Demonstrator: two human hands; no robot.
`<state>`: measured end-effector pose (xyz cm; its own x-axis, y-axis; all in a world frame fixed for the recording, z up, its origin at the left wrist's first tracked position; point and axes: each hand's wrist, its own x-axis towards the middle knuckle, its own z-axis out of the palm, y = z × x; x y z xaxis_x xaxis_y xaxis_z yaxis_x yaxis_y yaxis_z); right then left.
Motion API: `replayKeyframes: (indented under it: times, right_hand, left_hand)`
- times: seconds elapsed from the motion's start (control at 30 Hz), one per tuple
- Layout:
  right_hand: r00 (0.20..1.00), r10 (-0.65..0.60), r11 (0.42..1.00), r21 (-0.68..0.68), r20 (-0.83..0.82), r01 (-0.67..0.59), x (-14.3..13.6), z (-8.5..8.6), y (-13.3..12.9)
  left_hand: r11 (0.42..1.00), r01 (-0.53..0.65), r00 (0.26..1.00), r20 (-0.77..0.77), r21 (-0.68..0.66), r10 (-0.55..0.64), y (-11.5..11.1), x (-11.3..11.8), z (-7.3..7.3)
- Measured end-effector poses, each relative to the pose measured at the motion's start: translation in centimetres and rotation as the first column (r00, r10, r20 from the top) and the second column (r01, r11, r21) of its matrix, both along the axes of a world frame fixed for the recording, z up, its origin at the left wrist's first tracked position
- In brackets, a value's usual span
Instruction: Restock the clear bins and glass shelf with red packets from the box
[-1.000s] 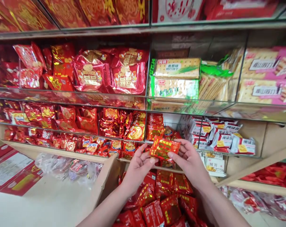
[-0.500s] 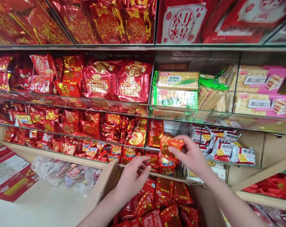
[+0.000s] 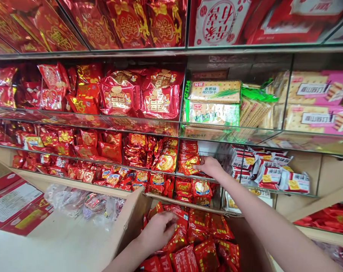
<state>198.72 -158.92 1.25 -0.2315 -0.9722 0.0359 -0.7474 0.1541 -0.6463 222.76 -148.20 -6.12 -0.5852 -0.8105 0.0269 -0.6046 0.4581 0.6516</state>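
Observation:
My right hand [image 3: 209, 166] reaches into a shelf compartment, thumb and fingers closed on a shiny red and gold snack packet [image 3: 188, 165]. That packet lies at the front of a stack of similar red packets [image 3: 188, 147]. Lower down, my left hand [image 3: 160, 230] hovers over a cardboard box [image 3: 133, 215], its fingers loosely bent and apart with nothing visible in them. Inside the box are several red packets [image 3: 205, 255] with gold print, close beneath the left hand. Part of the left fingers' undersides is hidden.
Glass shelves with dividers run across the view. Green-wrapped crackers [image 3: 212, 113] lie above the right hand, and white and red packets [image 3: 269, 173] to its right. Plastic bags [image 3: 75, 204] lie on a white surface [image 3: 61, 241] at left, beside a red carton [image 3: 15, 204].
My right hand has carried the red packet left and forward onto the shelf stack. My left hand has dropped from the shelf's edge down over the packets in the box.

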Motion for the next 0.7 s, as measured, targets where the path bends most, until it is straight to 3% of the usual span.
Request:
replayKeyframes:
  times: [0.23,0.4,0.7]
  right_hand:
    - [0.979,0.163,0.977,0.159,-0.122,-0.143,0.4,-0.2,0.2]
    - [0.971,0.093,0.99,0.122,-0.221,-0.067,0.8,0.3,0.1]
    - [0.976,0.055,0.995,0.094,-0.209,-0.036,2.5,0.4,-0.7]
  left_hand:
    - [0.998,0.047,0.998,0.035,-0.036,-0.046,0.2,0.0,-0.6]
    - [0.995,0.069,0.998,0.0,-0.068,-0.069,0.3,0.0,-0.9]
    - [0.982,0.143,0.989,-0.011,-0.126,-0.145,0.5,0.1,-1.2]
